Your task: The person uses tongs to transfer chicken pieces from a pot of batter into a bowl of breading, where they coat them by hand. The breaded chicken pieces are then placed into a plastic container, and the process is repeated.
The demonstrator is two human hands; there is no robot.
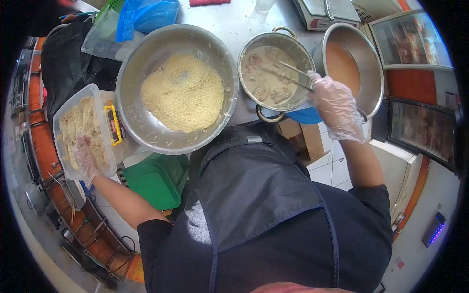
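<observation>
My right hand [338,108], in a clear plastic glove, is closed around metal tongs [292,68]. Their tips reach into a two-handled pot [243,93] of pale, creamy batter with several lumpy pieces of meat [281,94]. On the left, my gloved left hand [85,160] reaches over the near wall of a clear plastic box [110,155] with a yellow latch. Its fingers extend over the crumb-coated pieces [80,119] inside; contact with them is hard to make out. Between the hands stands a wide metal bowl [131,105] with yellowish breadcrumbs [188,95] in it.
Right of the pot, a metal bowl [375,68] holds orange-brown liquid. A scale [330,12] sits behind it. Blue plastic bags [155,17] lie at the back left, beside a red cloth [209,2]. Below the counter are a green bin [151,180] and a cardboard box [312,139].
</observation>
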